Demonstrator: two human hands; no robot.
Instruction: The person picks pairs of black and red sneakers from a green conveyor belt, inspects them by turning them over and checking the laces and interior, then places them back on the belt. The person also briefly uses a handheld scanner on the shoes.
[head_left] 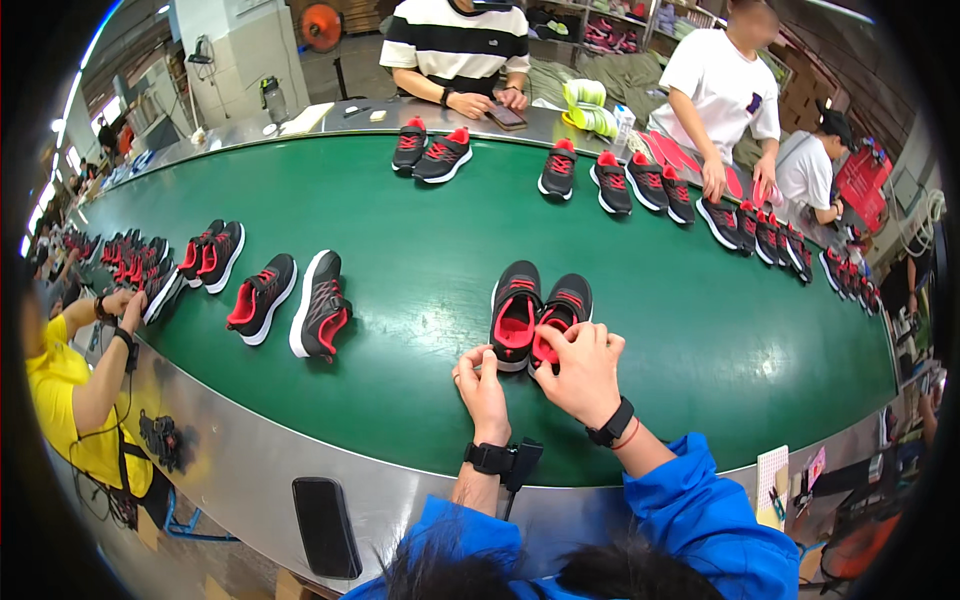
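A pair of black sneakers with red linings and white soles lies in front of me, heels toward me. My right hand (583, 372) has its thumb and fingers at the heel collar of the right sneaker (569, 297), partly covering it. Beside the heel of the left sneaker (517, 300), my left hand (483, 392) is curled, thumb and forefinger close together. Anything between those fingertips is too small to make out. Both wrists wear black bands.
The sneakers rest on a green work surface (420, 400) with a metal edge. A black phone (326, 527) lies on that edge. More sneakers (320, 305) sit left and along the far side. A person in yellow (85, 400) handles shoes at left; others stand opposite.
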